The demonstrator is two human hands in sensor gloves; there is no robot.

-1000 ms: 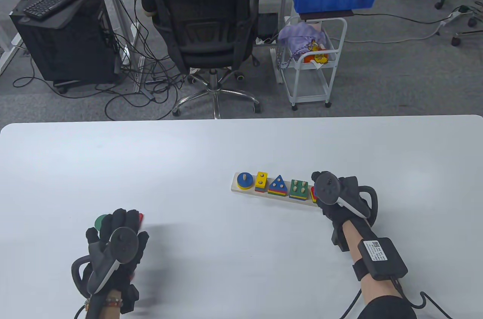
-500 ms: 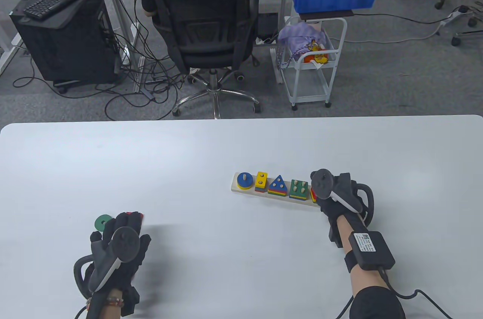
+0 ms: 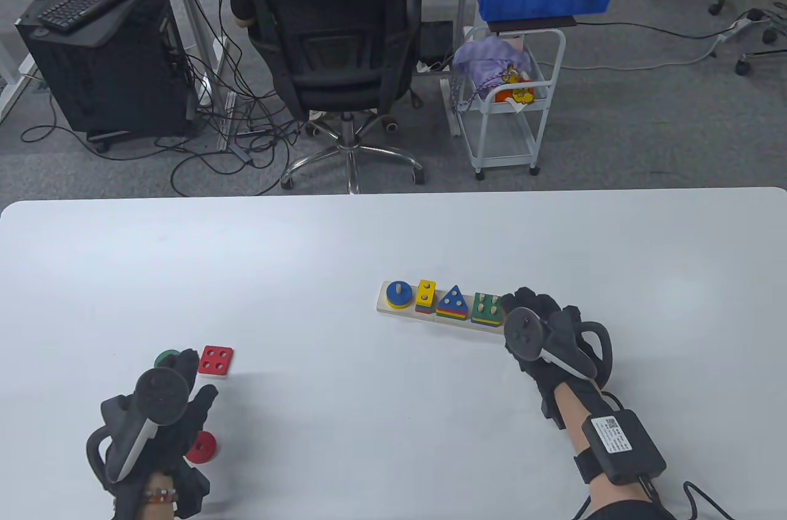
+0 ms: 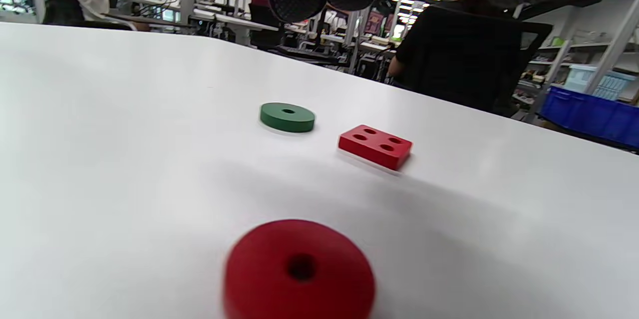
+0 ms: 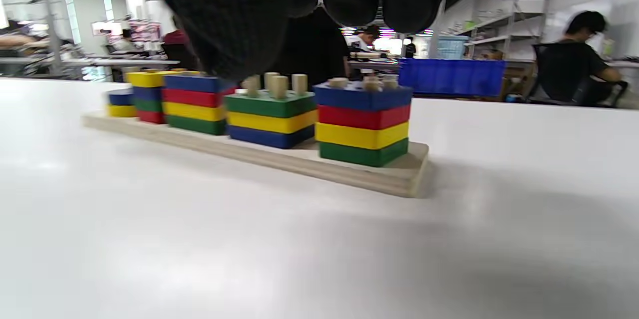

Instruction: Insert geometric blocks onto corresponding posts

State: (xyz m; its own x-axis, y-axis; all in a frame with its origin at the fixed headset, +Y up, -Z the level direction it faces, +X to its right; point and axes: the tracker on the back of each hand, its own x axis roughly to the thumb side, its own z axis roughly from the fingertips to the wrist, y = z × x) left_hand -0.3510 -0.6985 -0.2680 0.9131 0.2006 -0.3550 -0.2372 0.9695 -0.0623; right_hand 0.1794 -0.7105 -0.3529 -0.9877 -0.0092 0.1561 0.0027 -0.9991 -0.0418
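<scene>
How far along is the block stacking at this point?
Mostly done: the wooden base carries five stacks, and the right wrist view shows the end stack four blocks high. Neither the left hand nor the right hand holds a block. Three loose pieces remain: the green ring, red square block and red ring.

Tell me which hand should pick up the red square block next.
Left. The left hand hovers beside the red square block, holding nothing; the right hand is far across the table at the post board.
</scene>
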